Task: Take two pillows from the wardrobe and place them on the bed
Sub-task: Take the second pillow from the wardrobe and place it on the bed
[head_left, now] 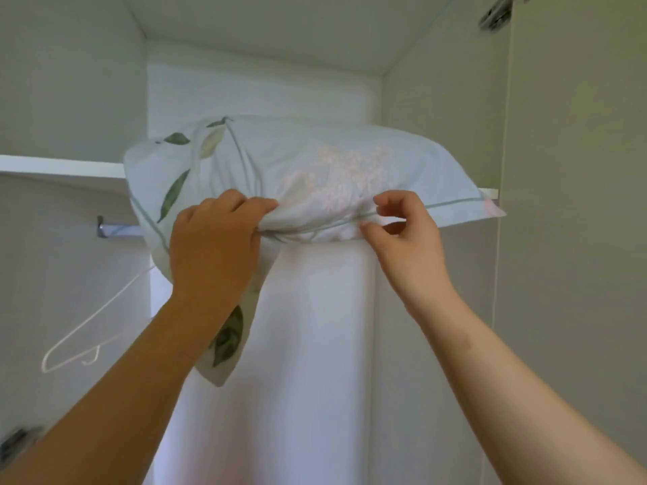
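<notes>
At the far left of the frame a white wire hanger [75, 339] dangles from the clothes rail [117, 230], just beside the drooping corner of the floral pillow [315, 169]. I judge that corner could brush the hanger as the pillow comes forward and knock it off the rail.

My left hand [213, 246] sits at centre frame, fingers curled tight and bunching the pillowcase fabric along the front seam. That grip has cloth only, as far as I can tell, not the filling. If I pull on it alone, the case may stretch or slide while the pillow's bulk stays put, or the load swings down suddenly on the left.

The pillow itself lies across the upper wardrobe shelf [59, 166], its left end already hanging below the shelf edge, its right end resting flat toward the right of the frame.

My right hand [402, 232] is right of centre, thumb and forefinger parted and close to the piped edge, touching it lightly at most; it holds nothing firmly. With that side unsupported, the pillow could tip and drop past my arms.

I see only this one pillow; a second is not in view.
</notes>
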{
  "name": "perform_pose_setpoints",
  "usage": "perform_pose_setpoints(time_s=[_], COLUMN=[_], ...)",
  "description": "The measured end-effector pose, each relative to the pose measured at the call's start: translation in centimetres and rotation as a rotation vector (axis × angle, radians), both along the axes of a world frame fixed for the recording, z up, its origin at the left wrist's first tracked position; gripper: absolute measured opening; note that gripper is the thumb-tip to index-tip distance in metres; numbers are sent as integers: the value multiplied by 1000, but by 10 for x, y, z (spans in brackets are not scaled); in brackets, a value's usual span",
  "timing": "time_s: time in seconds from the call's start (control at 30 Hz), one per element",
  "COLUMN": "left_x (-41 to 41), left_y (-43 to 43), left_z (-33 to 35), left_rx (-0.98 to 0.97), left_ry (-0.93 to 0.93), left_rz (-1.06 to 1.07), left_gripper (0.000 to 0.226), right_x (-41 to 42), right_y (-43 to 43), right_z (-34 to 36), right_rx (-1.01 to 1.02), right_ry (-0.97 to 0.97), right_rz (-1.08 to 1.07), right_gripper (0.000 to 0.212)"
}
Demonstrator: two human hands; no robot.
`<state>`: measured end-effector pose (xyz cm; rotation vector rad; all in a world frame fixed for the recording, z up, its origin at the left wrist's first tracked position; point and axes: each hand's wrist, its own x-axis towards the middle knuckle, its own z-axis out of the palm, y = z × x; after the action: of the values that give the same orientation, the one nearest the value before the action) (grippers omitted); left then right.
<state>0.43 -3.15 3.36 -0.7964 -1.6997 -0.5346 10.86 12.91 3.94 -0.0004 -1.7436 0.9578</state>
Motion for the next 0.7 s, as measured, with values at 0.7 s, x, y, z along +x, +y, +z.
perform_pose_setpoints(time_s=[0.7], left_x=[-5], left_y=[-30], left_z=[25], left_rx=[194], left_ry=[-496], left_rz=[-239], left_gripper=[56], right_x=[-46], right_y=[-25], right_z=[-50], right_rx=[912], right_ry=[-90], right_rz=[-425], right_gripper=[17])
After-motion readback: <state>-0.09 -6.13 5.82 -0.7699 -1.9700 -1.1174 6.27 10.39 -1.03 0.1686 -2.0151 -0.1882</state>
